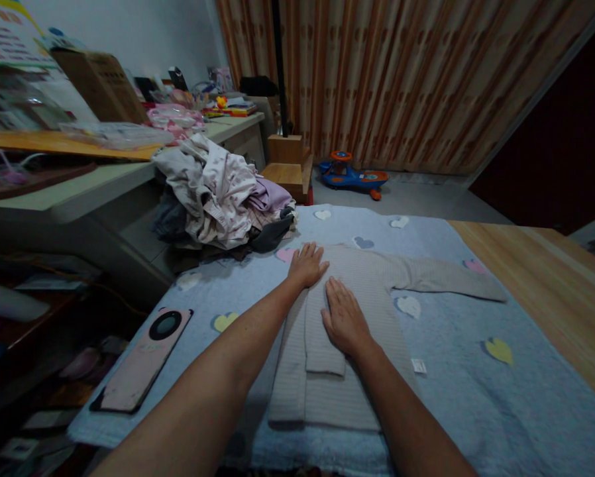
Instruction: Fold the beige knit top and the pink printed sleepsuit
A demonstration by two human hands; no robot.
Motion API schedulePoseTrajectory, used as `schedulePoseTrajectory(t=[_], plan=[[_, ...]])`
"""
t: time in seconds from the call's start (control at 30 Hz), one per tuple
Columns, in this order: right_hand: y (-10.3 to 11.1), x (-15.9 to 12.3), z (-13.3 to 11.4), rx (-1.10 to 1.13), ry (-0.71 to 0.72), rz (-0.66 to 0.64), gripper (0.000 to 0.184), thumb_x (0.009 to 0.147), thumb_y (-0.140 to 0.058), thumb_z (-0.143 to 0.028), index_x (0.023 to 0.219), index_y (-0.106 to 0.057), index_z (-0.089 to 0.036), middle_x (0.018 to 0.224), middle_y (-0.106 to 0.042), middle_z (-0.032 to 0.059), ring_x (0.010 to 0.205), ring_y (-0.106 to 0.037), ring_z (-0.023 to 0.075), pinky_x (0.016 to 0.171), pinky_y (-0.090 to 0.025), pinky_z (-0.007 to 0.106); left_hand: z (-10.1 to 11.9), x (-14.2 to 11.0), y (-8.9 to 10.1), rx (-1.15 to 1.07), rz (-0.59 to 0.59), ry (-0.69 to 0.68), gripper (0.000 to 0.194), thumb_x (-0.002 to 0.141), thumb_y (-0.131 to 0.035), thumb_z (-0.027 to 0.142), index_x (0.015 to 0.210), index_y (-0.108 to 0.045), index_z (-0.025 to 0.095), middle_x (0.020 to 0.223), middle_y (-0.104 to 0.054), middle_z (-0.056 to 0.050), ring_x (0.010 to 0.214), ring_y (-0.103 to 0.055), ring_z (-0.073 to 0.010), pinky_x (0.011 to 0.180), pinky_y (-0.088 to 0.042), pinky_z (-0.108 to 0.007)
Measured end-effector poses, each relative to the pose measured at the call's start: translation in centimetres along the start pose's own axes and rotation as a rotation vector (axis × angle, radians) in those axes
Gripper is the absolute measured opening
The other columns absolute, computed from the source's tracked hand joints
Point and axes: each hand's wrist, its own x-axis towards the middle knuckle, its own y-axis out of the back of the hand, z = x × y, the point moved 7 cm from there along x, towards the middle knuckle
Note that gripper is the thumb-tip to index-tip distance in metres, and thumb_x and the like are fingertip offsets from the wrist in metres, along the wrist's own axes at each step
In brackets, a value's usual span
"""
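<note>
Watching: head view from my remote seat, a dim room, looking down at both bare hands.

Left hand (307, 265): wide and flat, palm down on the garment's upper part, holding nothing; its fingers sit just beside a pink heart patch (285, 254).

Right hand (344, 318): also wide and flat, pressing on the folded front, nearer me, holding nothing.

Garment: a ribbed grey-beige long-sleeved top (337, 397) lies folded under both hands, with one sleeve (446, 278) stretched out to the right.

Base: a pale blue quilted blanket (476, 404) with felt hearts lies beneath it.

Writing: a small white tag (419, 366) sits just beside the top's right edge, too small to read. A poster (9, 36) at upper left has print I cannot make out.

Left edge: a smartphone in a pink case (143, 361) lies along the blanket's edge, apart from the top.

Far edge: a heap of clothes (213, 199) sits on the blanket, beside a cream desk (79, 192).

Right edge: a wooden surface (540, 278) meets the blanket, well past the sleeve.

Room: blanket extends on both sides of the top, widest to the right.
</note>
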Motion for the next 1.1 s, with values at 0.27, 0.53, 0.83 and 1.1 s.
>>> schedulePoseTrajectory(t=[0.27,0.53,0.83,1.1], plan=[[-0.2,-0.2,1.3,-0.057,-0.209,-0.051,0.079,0.093,-0.044,-0.055,0.153,-0.03,-0.005,0.163,-0.017,0.0206,0.151,-0.012,0.032,0.119,-0.017,0.047,0.0,-0.1,0.2,-0.021,-0.005,0.011,0.057,0.098,-0.034,0.052,0.146,-0.04,0.021,0.161,-0.03,-0.013,0.149,-0.023,-0.0297,0.116,-0.025,-0.054],[0.5,-0.1,1.9,-0.086,-0.284,-0.078,0.078,0.093,-0.044,-0.052,0.147,-0.036,0.003,0.157,-0.03,0.0266,0.148,-0.022,0.0366,0.118,-0.02,0.048,-0.1,0.0,0.2,-0.025,0.019,0.011,0.054,0.098,-0.034,0.049,0.145,-0.041,0.022,0.16,-0.033,-0.011,0.148,-0.025,-0.0282,0.115,-0.027,-0.052],[-0.6,4.1,1.0,-0.029,-0.098,-0.078,0.064,0.097,-0.035,-0.036,0.153,-0.029,-0.003,0.161,-0.025,0.0171,0.15,-0.019,0.025,0.12,-0.019,0.042,-0.3,-0.1,0.2,-0.032,0.035,-0.009,0.049,0.1,-0.032,0.043,0.145,-0.043,0.027,0.159,-0.034,-0.007,0.148,-0.026,-0.0265,0.115,-0.028,-0.052],[-0.8,2.5,2.7,-0.067,-0.188,-0.113,0.076,0.098,-0.036,-0.052,0.153,-0.027,-0.001,0.162,-0.019,0.02,0.151,-0.015,0.0291,0.12,-0.016,0.042,-0.2,-0.1,0.3,-0.036,0.037,0.012,0.048,0.1,-0.033,0.042,0.144,-0.044,0.026,0.159,-0.035,-0.007,0.147,-0.027,-0.0268,0.114,-0.029,-0.053]])
